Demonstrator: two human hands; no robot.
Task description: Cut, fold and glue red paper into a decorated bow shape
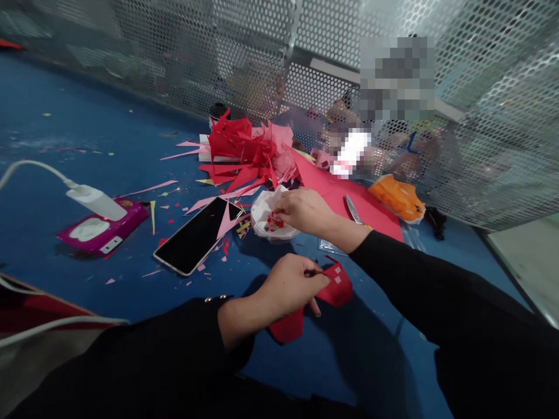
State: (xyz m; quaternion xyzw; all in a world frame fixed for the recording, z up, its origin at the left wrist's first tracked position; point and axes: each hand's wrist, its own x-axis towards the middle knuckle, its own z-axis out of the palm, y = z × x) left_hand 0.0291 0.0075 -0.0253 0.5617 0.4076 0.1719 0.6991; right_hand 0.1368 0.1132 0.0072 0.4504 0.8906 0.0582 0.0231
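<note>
My left hand [286, 285] is closed on a folded red paper piece [337, 291] that bears two small pale pink squares. Part of the same red shape shows below my wrist, but my hand covers the middle of it. Farther forward, my right hand [303, 209] dips its pinched fingers into a white bowl [283, 233], which looks lined with crumpled white paper or plastic. Small red and multicoloured bits [274, 222] lie inside the bowl. Whatever is between the right fingertips is hidden.
Left of the bowl lie a phone [196, 238] and a purple power strip [105, 224] with a white plug. Red and pink paper scraps [253, 151] pile up behind. Scissors [353, 209] rest on a red sheet [327, 186], near an orange packet [397, 198]. Perforated metal panels stand beyond; a person is behind them.
</note>
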